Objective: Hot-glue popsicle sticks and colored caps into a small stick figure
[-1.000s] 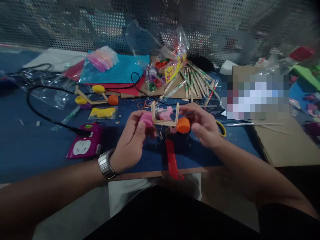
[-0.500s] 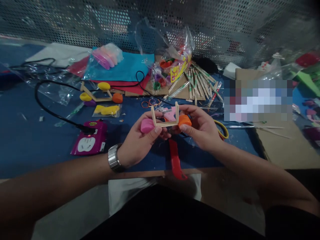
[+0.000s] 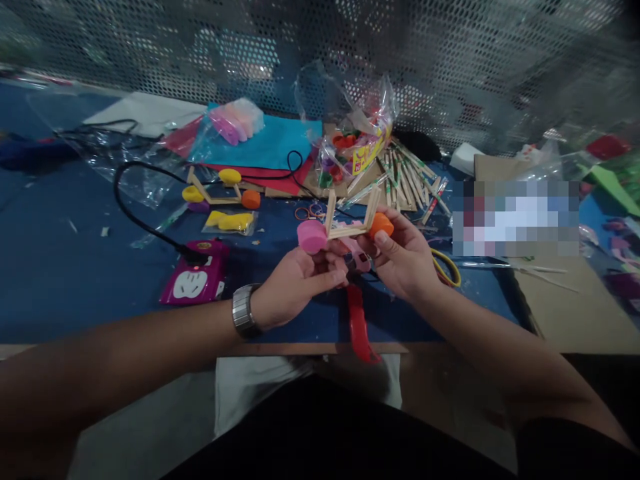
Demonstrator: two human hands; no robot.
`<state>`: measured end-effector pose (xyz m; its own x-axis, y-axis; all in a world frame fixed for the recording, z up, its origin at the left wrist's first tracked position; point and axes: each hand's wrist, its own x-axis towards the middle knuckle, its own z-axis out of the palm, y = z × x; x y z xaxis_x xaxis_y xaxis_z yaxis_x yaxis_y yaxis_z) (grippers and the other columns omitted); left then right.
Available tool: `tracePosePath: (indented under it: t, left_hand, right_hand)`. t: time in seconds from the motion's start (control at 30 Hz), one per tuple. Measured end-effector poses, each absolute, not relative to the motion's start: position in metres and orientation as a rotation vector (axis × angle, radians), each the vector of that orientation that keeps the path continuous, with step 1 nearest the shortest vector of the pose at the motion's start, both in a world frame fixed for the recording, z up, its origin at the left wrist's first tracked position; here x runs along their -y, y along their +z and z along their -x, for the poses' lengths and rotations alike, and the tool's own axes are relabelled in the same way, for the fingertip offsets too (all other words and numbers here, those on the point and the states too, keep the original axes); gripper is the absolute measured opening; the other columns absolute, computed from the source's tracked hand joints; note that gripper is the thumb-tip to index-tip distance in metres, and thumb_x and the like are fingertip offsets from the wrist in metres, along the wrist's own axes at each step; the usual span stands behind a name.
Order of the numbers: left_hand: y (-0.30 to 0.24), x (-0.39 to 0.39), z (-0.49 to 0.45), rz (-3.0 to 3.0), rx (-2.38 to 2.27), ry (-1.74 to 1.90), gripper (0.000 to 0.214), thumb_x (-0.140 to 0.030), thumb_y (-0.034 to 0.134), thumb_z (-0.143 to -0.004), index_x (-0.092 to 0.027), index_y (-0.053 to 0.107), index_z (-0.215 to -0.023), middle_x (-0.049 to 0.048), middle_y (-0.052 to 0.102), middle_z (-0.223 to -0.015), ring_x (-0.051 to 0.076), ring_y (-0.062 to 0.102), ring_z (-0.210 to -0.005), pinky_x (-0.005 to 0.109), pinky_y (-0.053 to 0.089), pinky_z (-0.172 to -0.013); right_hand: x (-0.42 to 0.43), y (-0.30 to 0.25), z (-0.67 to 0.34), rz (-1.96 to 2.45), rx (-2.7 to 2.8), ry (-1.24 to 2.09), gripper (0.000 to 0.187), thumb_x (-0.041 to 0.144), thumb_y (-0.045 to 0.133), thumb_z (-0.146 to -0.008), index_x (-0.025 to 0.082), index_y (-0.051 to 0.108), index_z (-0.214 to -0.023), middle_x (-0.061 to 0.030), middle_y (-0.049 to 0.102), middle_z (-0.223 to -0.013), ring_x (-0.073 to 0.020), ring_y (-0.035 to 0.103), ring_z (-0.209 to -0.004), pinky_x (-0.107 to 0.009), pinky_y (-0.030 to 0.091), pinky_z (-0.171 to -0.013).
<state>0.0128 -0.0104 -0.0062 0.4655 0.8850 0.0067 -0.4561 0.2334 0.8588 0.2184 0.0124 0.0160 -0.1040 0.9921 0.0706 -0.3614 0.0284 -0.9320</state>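
Both hands hold up a small frame of flat wooden sticks (image 3: 350, 215) above the blue table. A pink bottle cap (image 3: 311, 236) sits on its left end and an orange cap (image 3: 381, 224) on its right end. My left hand (image 3: 295, 283) is closed under the pink cap; a metal watch is on that wrist. My right hand (image 3: 404, 257) grips the frame at the orange cap. Directly below the hands lies a red tool handle (image 3: 359, 325). A finished stick frame with yellow and orange caps (image 3: 220, 192) rests further back on the left.
A magenta power socket (image 3: 194, 280) with a black cable (image 3: 131, 220) lies left of the hands. Behind are a bag of coloured caps (image 3: 353, 143), loose wooden sticks (image 3: 407, 177), felt sheets (image 3: 270, 143) and a mesh wall. Brown cardboard (image 3: 565, 307) covers the right side.
The stick frame has been lifted and tilted, its uprights now leaning back. My left hand has shifted from gripping the pink cap's side to beneath it. The view has drifted left.
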Motion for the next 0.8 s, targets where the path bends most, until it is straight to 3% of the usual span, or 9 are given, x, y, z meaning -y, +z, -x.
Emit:
tracePosePath:
  t: [0.1, 0.23, 0.33, 0.43, 0.63, 0.7, 0.8]
  left_hand:
    - [-0.007, 0.011, -0.011, -0.989, -0.584, 0.944, 0.027, -0.029, 0.097, -0.087, -0.016, 0.078, -0.1, 0.0014, 0.072, -0.083, 0.012, 0.068, -0.073, 0.024, 0.058, -0.072]
    - [-0.008, 0.012, -0.007, -1.054, -0.632, 0.925, 0.028, -0.035, 0.098, -0.086, -0.016, 0.077, -0.089, 0.0017, 0.071, -0.079, 0.011, 0.064, -0.069, 0.024, 0.054, -0.067]
    - [-0.008, 0.012, -0.003, -1.086, -0.677, 0.935, 0.039, -0.045, 0.093, -0.091, -0.017, 0.071, -0.076, 0.0004, 0.066, -0.069, 0.011, 0.056, -0.062, 0.024, 0.045, -0.06]
    - [-0.008, 0.012, -0.001, -1.108, -0.697, 0.96, 0.052, -0.052, 0.083, -0.1, -0.017, 0.069, -0.064, 0.0031, 0.063, -0.065, 0.013, 0.053, -0.064, 0.027, 0.044, -0.062]
    - [-0.006, 0.006, -0.008, -1.005, -0.674, 1.112, 0.018, -0.039, 0.083, -0.097, -0.021, 0.085, -0.097, 0.0058, 0.076, -0.096, 0.017, 0.068, -0.085, 0.03, 0.057, -0.08]
    - [-0.008, 0.004, -0.009, -0.976, -0.683, 1.15, 0.008, -0.028, 0.085, -0.093, -0.023, 0.084, -0.1, 0.0043, 0.079, -0.102, 0.015, 0.071, -0.088, 0.028, 0.06, -0.085]
    - [-0.01, 0.002, -0.009, -0.967, -0.73, 1.17, 0.013, -0.015, 0.087, -0.089, -0.022, 0.082, -0.098, 0.0026, 0.08, -0.1, 0.013, 0.073, -0.089, 0.025, 0.061, -0.086]
  right_hand:
    - [-0.016, 0.014, -0.227, 0.843, 1.083, 1.336, 0.053, 0.048, 0.101, -0.076, 0.035, 0.077, -0.121, 0.0025, 0.078, -0.11, -0.014, 0.075, -0.087, -0.031, 0.069, -0.084]
    - [-0.022, 0.011, -0.24, 0.876, 1.137, 1.299, 0.049, 0.048, 0.097, -0.083, 0.035, 0.075, -0.124, 0.0025, 0.071, -0.099, -0.0146, 0.071, -0.083, -0.028, 0.064, -0.07]
    - [-0.026, 0.01, -0.243, 0.867, 1.113, 1.295, 0.048, 0.048, 0.099, -0.08, 0.034, 0.077, -0.12, 0.0033, 0.065, -0.089, -0.0134, 0.064, -0.076, -0.025, 0.056, -0.06]
    - [-0.028, 0.01, -0.243, 0.846, 1.064, 1.3, 0.051, 0.047, 0.103, -0.073, 0.033, 0.079, -0.116, 0.0024, 0.066, -0.096, -0.0129, 0.063, -0.079, -0.025, 0.056, -0.062]
    - [-0.031, 0.006, -0.245, 0.917, 1.103, 1.232, 0.048, 0.053, 0.098, -0.077, 0.034, 0.076, -0.115, 0.0015, 0.063, -0.094, -0.0157, 0.061, -0.079, -0.03, 0.058, -0.067]
    - [-0.032, 0.005, -0.247, 0.908, 1.116, 1.209, 0.045, 0.053, 0.097, -0.08, 0.034, 0.075, -0.115, 0.0019, 0.062, -0.093, -0.0156, 0.061, -0.079, -0.03, 0.058, -0.068]
    - [-0.033, 0.006, -0.247, 0.877, 1.084, 1.214, 0.047, 0.052, 0.099, -0.079, 0.035, 0.076, -0.117, 0.0027, 0.062, -0.09, -0.0148, 0.059, -0.077, -0.029, 0.058, -0.068]
